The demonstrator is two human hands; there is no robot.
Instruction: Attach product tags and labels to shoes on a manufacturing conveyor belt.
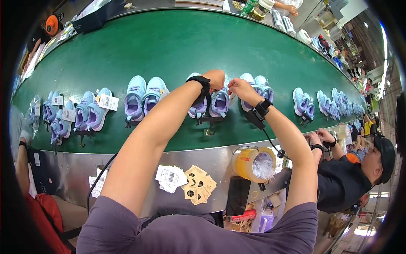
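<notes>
The light-blue sneaker point(219, 103) with the lavender lining is the landmark: it sits on the green worktop point(169, 51) directly below and on the near side of both grips, its long axis running away from the person, toe far, heel near. The left hand point(216, 79) is the nearer, over the sneaker's toe end and partly covering it; the right hand point(245, 90) is just right of the sneaker, in front of the neighbouring pair point(264, 88). Both grips are nearly closed, fingers curled and fingertips drawn toward each other; whether they pinch anything thin, I cannot tell. Left of the sneaker lies its mate point(197, 111), partly behind the left forearm; at its heel is a black hanger point(210, 120).
</notes>
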